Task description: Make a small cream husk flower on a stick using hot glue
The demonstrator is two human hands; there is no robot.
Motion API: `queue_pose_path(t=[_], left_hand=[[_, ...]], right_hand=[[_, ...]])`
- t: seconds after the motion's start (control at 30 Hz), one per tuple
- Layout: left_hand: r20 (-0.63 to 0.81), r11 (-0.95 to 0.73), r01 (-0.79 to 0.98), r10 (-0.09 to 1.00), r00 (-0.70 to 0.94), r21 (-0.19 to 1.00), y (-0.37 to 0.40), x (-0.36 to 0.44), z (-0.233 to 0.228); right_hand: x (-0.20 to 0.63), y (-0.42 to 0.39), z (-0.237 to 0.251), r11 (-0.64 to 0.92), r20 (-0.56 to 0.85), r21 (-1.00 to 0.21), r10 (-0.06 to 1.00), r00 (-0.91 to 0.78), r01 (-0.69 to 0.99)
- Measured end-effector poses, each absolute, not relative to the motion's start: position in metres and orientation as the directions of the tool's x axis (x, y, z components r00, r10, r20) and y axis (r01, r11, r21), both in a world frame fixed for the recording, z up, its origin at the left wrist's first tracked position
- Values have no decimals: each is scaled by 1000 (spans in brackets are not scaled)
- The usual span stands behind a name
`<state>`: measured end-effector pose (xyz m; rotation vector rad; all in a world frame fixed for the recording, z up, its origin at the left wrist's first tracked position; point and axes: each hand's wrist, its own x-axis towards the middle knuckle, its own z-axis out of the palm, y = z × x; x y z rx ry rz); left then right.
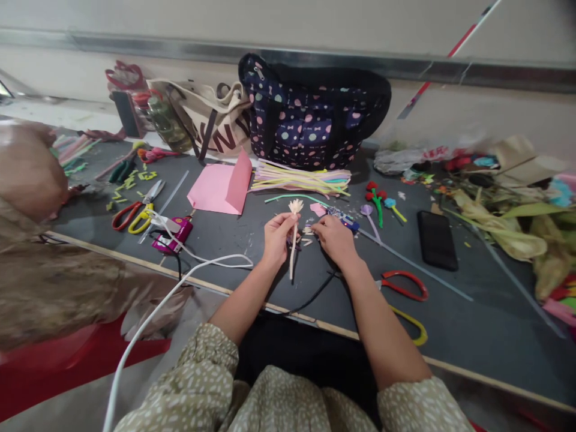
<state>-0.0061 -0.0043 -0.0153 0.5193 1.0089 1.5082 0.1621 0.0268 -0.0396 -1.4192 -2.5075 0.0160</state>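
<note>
Between the thumb and fingers of my left hand (279, 235) is a cream pipe-cleaner flower (296, 207), held upright with its stem (292, 258) pointing down toward me. My right hand (333, 239) is lowered to the table, fingertips drawn together beside short cream cut pieces (308, 231). Whether a piece is in those fingers is too small to see. Just behind my right hand lies a blue glue gun (346, 221), partly hidden by the hand. A lilac scrap (317, 209) lies between both hands, farther back.
Behind my hands are a bundle of pipe cleaners (301, 179), pink paper (218, 187) and a patterned bag (310, 120). Finished flowers (375, 201), a phone (436, 240) and scissors (407, 285) lie right. More scissors (137, 213) and a white cable (180, 285) are left, near another person's arm (27, 171).
</note>
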Motion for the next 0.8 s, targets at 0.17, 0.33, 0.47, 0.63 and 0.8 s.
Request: queue_pose_path(t=[0.17,0.33,0.47,0.63,0.8], left_hand=[[-220,77,-576,958,-182,813,-5,-5,-14],[-225,86,-580,959,-172,810,-6,-5,-12],[-226,98,-558,960,-165,824,-6,-4,-10],[-192,101,-495,972,-138,863,-5,-2,-17],[-185,133,-427,979,-83,894,-7,0,-20]], right_hand=[[163,29,-33,534,172,-53,837,-519,844],[168,29,-24,507,337,-278,847,-412,816],[164,24,-11,478,454,-648,867,-204,593],[155,15,1,350,351,-907,936,-40,233],[158,14,0,223,225,-974,974,38,46]])
